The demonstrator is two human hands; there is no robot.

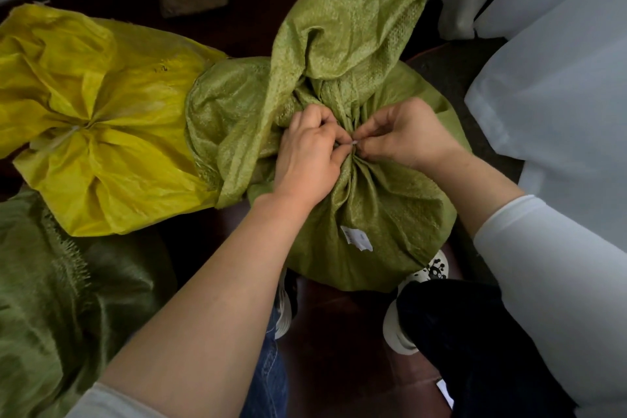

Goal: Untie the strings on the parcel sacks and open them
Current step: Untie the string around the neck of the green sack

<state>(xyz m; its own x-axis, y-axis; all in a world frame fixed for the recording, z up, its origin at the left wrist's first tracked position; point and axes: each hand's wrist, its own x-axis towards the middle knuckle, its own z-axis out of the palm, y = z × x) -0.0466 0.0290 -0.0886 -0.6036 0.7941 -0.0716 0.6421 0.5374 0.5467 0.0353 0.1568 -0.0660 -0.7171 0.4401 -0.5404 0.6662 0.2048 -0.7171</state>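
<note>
- Head view shows your left hand [307,153] and right hand [403,137] meeting at the gathered neck of the green sack [366,214], which stands on the floor between your shoes.
- Your fingers [334,139] on both hands are pinched narrow on the small white string [354,143], which sits right between the fingertips.
- Judging from this, the knot is not yet loose; hold the bunched cloth steady with one hand and pick at a single loop with the other, not the whole knot.
- Pull gently, since the thin string could tighten or snap.
- Well left of your fingers, the yellow sack [101,119] is tied shut, so it waits next.
</note>
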